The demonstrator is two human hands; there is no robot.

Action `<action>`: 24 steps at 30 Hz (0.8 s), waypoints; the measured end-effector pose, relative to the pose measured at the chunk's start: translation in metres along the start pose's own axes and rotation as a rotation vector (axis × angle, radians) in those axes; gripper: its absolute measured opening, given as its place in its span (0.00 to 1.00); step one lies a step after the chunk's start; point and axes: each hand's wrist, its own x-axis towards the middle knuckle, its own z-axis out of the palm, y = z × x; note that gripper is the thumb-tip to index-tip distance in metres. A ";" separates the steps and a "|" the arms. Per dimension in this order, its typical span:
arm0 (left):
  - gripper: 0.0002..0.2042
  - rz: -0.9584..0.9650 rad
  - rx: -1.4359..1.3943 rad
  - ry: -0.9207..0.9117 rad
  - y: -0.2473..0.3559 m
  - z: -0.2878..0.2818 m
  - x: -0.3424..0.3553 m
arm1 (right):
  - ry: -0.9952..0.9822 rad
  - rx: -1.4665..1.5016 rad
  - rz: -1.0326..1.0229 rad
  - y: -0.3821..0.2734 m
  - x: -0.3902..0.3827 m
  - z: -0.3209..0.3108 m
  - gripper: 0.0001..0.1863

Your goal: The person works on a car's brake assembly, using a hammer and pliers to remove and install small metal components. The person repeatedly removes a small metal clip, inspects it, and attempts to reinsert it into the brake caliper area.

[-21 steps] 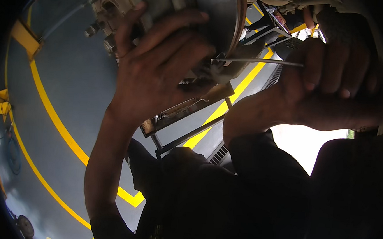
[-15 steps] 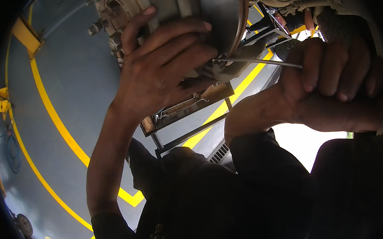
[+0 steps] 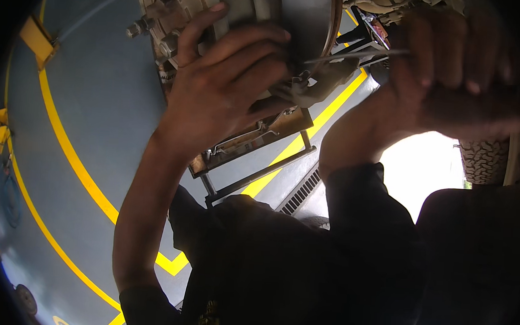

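My left hand (image 3: 226, 80) is wrapped over the worn metal brake assembly (image 3: 162, 13), its fingers curled and spaced out across the part. Beside those fingers is a smooth shiny disc (image 3: 307, 16). My right hand (image 3: 445, 60) is closed in a fist around a thin metal rod (image 3: 359, 55) that looks like a screwdriver shaft; any handle is hidden in the fist. The rod points left, its end close to my left fingertips and above a small metal fitting (image 3: 301, 80). Whether the rod touches anything I cannot tell.
Below the assembly stands a metal-framed stand with a tray (image 3: 255, 141) holding bent wire pieces. A floor grate (image 3: 303, 192) runs beside a yellow line. Yellow lift arms (image 3: 38, 41) are at the left, a treaded tyre (image 3: 483, 161) at the right, and vehicle underbody parts (image 3: 383, 3) overhead.
My right hand has risen with the rod, which now slants upward to the right. The left hand keeps its hold. The whole view has shifted slightly.
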 end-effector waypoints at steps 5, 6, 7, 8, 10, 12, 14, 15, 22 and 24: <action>0.10 0.007 0.055 0.044 0.001 0.003 -0.003 | -0.043 0.011 0.090 0.010 0.019 0.004 0.19; 0.14 0.003 0.072 0.034 0.003 0.003 -0.004 | -0.050 0.018 0.112 0.012 0.021 0.005 0.20; 0.18 -0.001 0.090 0.024 0.004 0.003 -0.004 | -0.060 0.021 0.134 0.015 0.023 0.006 0.20; 0.21 -0.005 0.109 0.014 0.005 0.003 -0.005 | -0.072 0.029 0.158 0.019 0.026 0.008 0.20; 0.22 -0.040 0.083 0.012 0.008 0.004 -0.006 | -0.096 0.042 0.216 0.023 0.030 0.010 0.21; 0.17 -0.059 0.070 0.042 0.009 0.005 -0.007 | -0.134 0.069 0.281 0.029 0.036 0.010 0.21; 0.08 -0.063 0.069 0.104 0.010 0.009 -0.010 | -0.196 0.104 0.360 0.031 0.041 0.009 0.22; 0.08 -0.066 0.069 0.128 0.010 0.011 -0.014 | -0.227 0.112 0.392 0.030 0.045 0.008 0.22; 0.17 -0.157 0.134 0.210 0.023 0.017 -0.027 | 0.029 -0.263 0.366 0.015 0.061 0.037 0.21; 0.17 -0.181 0.179 0.207 0.026 0.016 -0.025 | -0.006 -0.162 0.396 0.022 0.067 0.027 0.21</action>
